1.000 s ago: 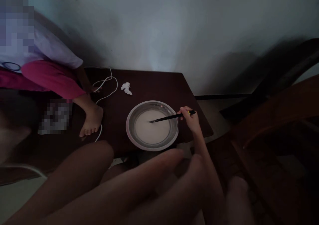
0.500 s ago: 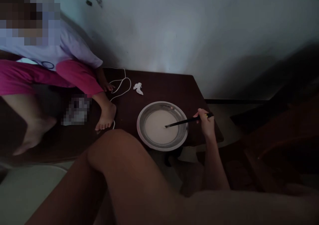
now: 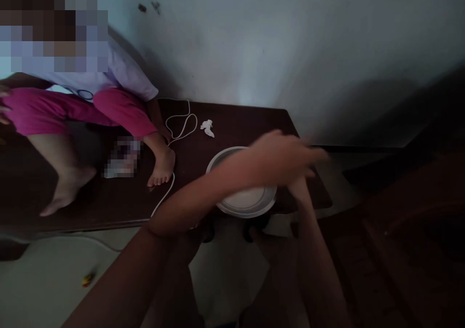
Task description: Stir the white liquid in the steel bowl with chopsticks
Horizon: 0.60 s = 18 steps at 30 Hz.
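My left hand [image 3: 285, 158] reaches across from the left, over the basin and in front of my right hand. It is smeared by motion; some fingers stretch to the right, and whether they grip anything is unclear. Just behind and below, my right hand [image 3: 298, 185] shows only its wrist side; its fingers are hidden. The slim black brush from the earlier frame is not visible now. Under my left forearm is a round metal basin [image 3: 269, 206] with milky white liquid [image 3: 242, 199] in it, near the right end of a dark wooden bench.
A person [image 3: 119, 110] in pink trousers sits on the bench [image 3: 250, 124] at left, near a white cable [image 3: 185, 129]. Crumpled white tissue [image 3: 208, 127] lies behind the basin. A small yellow-red object [image 3: 87, 279] is on the floor. Dark wooden furniture [image 3: 378, 241] stands at right.
My left arm has swung forward, bringing the left hand over my right hand, which held the brush in the basin before. The view has shifted slightly left. The seated person's other hand now shows.
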{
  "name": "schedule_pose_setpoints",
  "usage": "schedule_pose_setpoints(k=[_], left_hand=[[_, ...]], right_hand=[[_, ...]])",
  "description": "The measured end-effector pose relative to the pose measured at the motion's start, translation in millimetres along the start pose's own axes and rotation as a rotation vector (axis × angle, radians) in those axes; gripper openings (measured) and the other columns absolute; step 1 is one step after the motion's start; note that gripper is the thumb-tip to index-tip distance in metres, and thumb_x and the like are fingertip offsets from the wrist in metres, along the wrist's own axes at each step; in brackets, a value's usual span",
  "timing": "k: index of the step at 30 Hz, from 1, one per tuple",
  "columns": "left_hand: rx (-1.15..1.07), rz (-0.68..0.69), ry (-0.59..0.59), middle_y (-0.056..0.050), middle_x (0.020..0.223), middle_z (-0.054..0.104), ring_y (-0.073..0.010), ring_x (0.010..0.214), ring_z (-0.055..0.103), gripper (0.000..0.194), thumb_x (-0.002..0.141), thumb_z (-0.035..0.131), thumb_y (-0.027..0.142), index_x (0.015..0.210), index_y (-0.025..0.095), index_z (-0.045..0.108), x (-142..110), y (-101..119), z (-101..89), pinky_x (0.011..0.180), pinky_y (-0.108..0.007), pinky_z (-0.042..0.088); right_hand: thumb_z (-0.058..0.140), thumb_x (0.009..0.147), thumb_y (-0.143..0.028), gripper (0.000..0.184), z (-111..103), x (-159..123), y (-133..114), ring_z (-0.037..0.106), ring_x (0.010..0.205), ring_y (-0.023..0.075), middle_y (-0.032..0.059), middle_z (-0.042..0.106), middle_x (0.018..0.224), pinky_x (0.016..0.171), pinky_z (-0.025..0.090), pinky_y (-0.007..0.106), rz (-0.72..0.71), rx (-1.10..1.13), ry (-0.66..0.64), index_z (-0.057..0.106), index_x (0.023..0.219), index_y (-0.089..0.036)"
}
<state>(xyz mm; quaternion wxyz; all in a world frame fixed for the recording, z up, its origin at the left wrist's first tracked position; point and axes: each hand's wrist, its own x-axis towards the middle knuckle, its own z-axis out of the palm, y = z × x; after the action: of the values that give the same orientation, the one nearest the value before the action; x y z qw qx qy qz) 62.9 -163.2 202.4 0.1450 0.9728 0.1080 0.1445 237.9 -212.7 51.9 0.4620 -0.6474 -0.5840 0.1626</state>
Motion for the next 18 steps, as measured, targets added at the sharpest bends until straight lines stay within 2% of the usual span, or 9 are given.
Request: schedule_pose_setpoints(k=[2, 3, 6, 8, 10, 11, 14, 16, 18], left_hand=[[-0.164, -0.194, 0.071, -0.003, 0.119, 0.068, -0.0239, 0.109, 0.061, 0.032, 0.092, 0.059, 0.03, 0.123, 0.025, 0.063, -6.2, -51.5, 0.8, 0.091, -0.035, 0.044], [-0.267, -0.286, 0.167, -0.004, 0.117, 0.068, -0.0241, 0.109, 0.06, 0.029, 0.092, 0.058, 0.031, 0.119, 0.022, 0.065, -11.7, -80.4, 5.4, 0.093, -0.035, 0.043], [-0.452, -0.636, 0.445, -0.009, 0.112, 0.068, -0.0247, 0.104, 0.061, 0.027, 0.091, 0.057, 0.034, 0.109, 0.016, 0.067, -33.0, -159.2, 32.2, 0.091, -0.036, 0.044], [-0.66, -0.869, 0.547, -0.012, 0.105, 0.068, -0.0231, 0.092, 0.063, 0.03, 0.093, 0.051, 0.036, 0.108, 0.014, 0.066, -47.6, -193.3, 55.9, 0.083, -0.036, 0.047], [-0.976, -1.017, 0.595, -0.013, 0.102, 0.069, -0.0214, 0.086, 0.063, 0.035, 0.096, 0.044, 0.039, 0.111, 0.014, 0.064, -60.3, -210.8, 80.0, 0.079, -0.035, 0.049], [-1.145, -1.032, 0.601, -0.014, 0.101, 0.069, -0.0211, 0.086, 0.063, 0.038, 0.096, 0.042, 0.041, 0.112, 0.014, 0.064, -65.5, -214.9, 91.4, 0.08, -0.035, 0.05], [-1.528, -0.936, 0.599, -0.016, 0.106, 0.069, -0.0227, 0.097, 0.065, 0.045, 0.096, 0.039, 0.045, 0.115, 0.012, 0.064, -76.1, -217.4, 119.1, 0.087, -0.036, 0.051], [-1.627, -0.852, 0.557, -0.016, 0.117, 0.067, -0.0244, 0.108, 0.063, 0.047, 0.095, 0.04, 0.047, 0.115, 0.012, 0.065, -78.0, -216.1, 130.4, 0.093, -0.036, 0.049], [-1.661, -0.798, 0.503, -0.016, 0.125, 0.065, -0.0252, 0.115, 0.06, 0.045, 0.094, 0.043, 0.046, 0.113, 0.013, 0.067, -76.2, -213.9, 135.8, 0.096, -0.036, 0.048]], right_hand=[[0.048, 0.091, -0.044, 0.04, 2.9, 1.3, -3.4, 0.054, 0.058, 0.011, -0.0026, 0.06, 0.058, 0.056, 0.045, 0.023, -0.008, 0.019, 0.058, 0.068, 0.068, -0.018], [0.051, 0.09, -0.044, 0.038, 2.9, 1.9, -3.8, 0.055, 0.057, 0.0113, -0.0025, 0.06, 0.058, 0.057, 0.045, 0.023, 0.035, 0.078, 0.1, 0.067, 0.067, -0.018], [0.05, 0.09, -0.047, 0.042, 0.6, 2.4, -2.0, 0.05, 0.049, 0.011, -0.0021, 0.056, 0.052, 0.052, 0.038, 0.025, 0.139, 0.167, 0.228, 0.062, 0.061, -0.019], [0.05, 0.089, -0.05, 0.045, 0.8, 1.5, -1.6, 0.047, 0.047, 0.011, -0.0016, 0.055, 0.05, 0.051, 0.036, 0.026, 0.162, 0.216, 0.187, 0.061, 0.058, -0.019], [0.053, 0.087, -0.052, 0.043, 2.7, 1.0, -3.2, 0.049, 0.049, 0.0119, -0.0014, 0.055, 0.051, 0.053, 0.038, 0.026, 0.137, 0.248, 0.069, 0.062, 0.06, -0.02], [0.055, 0.086, -0.052, 0.041, 3.4, 1.2, -4.1, 0.051, 0.052, 0.0124, -0.0016, 0.056, 0.052, 0.054, 0.039, 0.026, 0.12, 0.248, 0.028, 0.064, 0.062, -0.02], [0.055, 0.086, -0.051, 0.039, 1.3, 2.1, -4.5, 0.053, 0.054, 0.0125, -0.0014, 0.058, 0.055, 0.057, 0.041, 0.027, 0.123, 0.207, 0.102, 0.065, 0.064, -0.02], [0.053, 0.087, -0.051, 0.042, -2.0, 1.6, -3.0, 0.05, 0.05, 0.0115, -0.001, 0.057, 0.054, 0.054, 0.038, 0.027, 0.157, 0.193, 0.193, 0.063, 0.061, -0.02], [0.052, 0.087, -0.053, 0.045, -3.5, 0.2, -1.9, 0.047, 0.047, 0.0112, -0.0014, 0.054, 0.05, 0.052, 0.037, 0.027, 0.168, 0.21, 0.171, 0.062, 0.058, -0.02]])
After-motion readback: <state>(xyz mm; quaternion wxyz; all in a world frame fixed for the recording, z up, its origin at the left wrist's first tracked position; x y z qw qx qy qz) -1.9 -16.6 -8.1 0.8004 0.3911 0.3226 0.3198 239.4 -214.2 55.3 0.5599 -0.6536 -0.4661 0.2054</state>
